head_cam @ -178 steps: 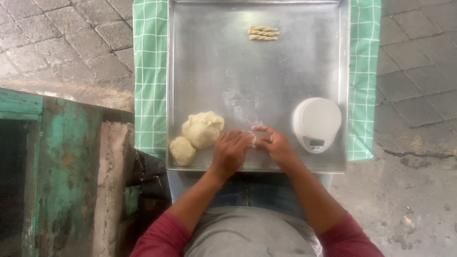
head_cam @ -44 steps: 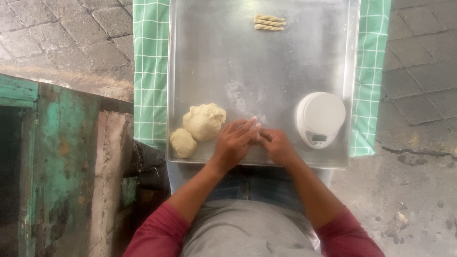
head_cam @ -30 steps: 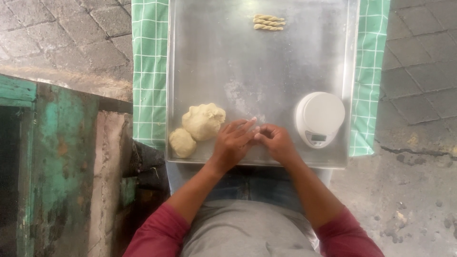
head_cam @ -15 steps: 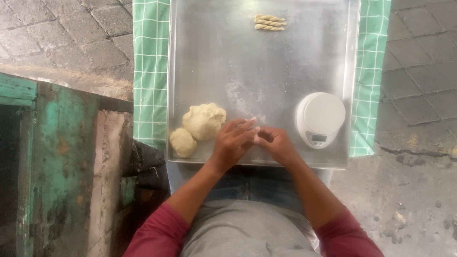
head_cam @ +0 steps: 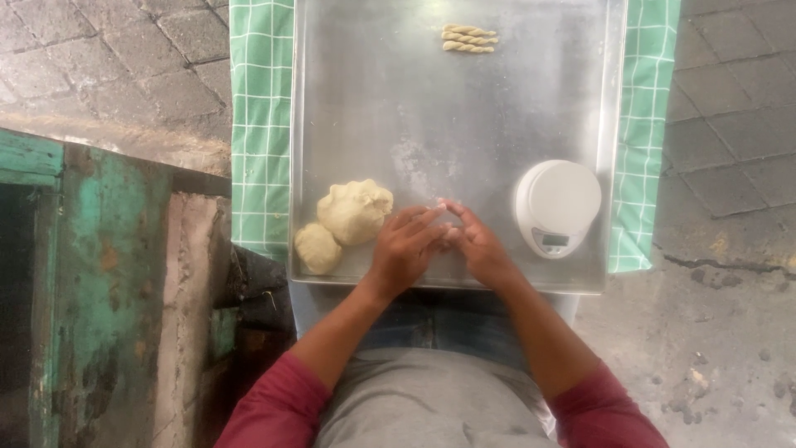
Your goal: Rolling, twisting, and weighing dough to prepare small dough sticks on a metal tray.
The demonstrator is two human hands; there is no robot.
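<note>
My left hand point(head_cam: 404, 251) and my right hand point(head_cam: 477, 245) lie close together on a metal tray point(head_cam: 414, 108), fingertips meeting near its front edge. Whatever lies under the fingers is hidden, so I cannot tell if they hold a piece of dough. A large pale dough lump point(head_cam: 355, 211) sits just left of my left hand, with a smaller dough ball point(head_cam: 317, 247) beside it at the tray's front left corner. Three twisted dough sticks point(head_cam: 469, 39) lie side by side at the tray's far edge.
A round white kitchen scale point(head_cam: 555, 205) stands on the tray right of my right hand. A green checked cloth point(head_cam: 261, 124) lies under the tray. A worn green wooden frame point(head_cam: 99, 282) stands at the left, on paved ground.
Both hands stay together at the tray's front with only slight finger movement. The dough lumps, twisted sticks and scale have not moved.
</note>
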